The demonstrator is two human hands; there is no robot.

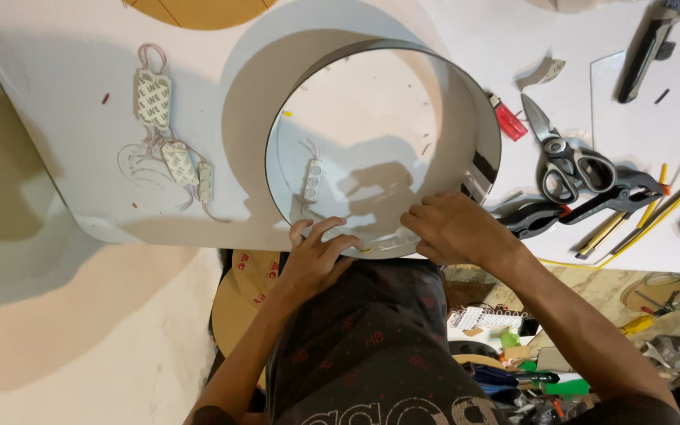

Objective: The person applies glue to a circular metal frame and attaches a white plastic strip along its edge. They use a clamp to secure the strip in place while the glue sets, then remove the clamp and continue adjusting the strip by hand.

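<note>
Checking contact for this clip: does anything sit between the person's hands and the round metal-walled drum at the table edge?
Nothing visible does. Both the left hand and the right hand rest directly on the near rim of the round drum. The scissors and black clamps lie to the right, outside the drum.

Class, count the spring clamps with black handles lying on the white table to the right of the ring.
2, possibly more hidden: one spring clamp just right of the ring by the right hand, another clamp beside the scissors.
</note>
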